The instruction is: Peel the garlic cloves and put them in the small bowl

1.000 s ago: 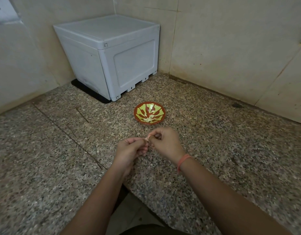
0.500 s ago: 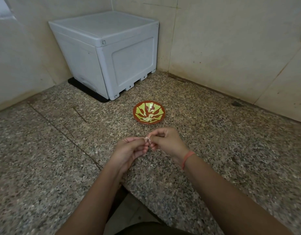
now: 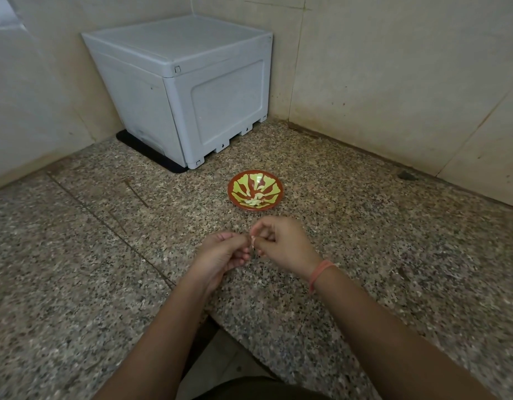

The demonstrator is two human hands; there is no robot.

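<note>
While both hands meet low over the granite counter, you have one garlic clove pinched between them.

Left hand: fingers curled, thumb and fingertips closed on the clove's left side.

Right hand: fingers curled too, thumb and forefinger nipping from the right. Whether they have the flesh or only the skin is too small to tell.

Clove: mostly hidden, just a pale sliver showing in the gap between your knuckles.

Small bowl: on the counter just beyond the right hand's knuckles, apart from both hands. A few peeled cloves lie in it, toward the side nearest your hands.

Step in hand, by my reading: stripping the skin.
- Hold the clove steady with the left hand and let the right do the pulling, away from the left, in short tugs from the tip.
- Papery skin likely tears rather than lifts, so re-nip close to the flesh each time.
- A bare clove is slick, so grip it lightly but fully before you reach forward to the bowl.
- Drop the skin short of the bowl, not in it.
</note>
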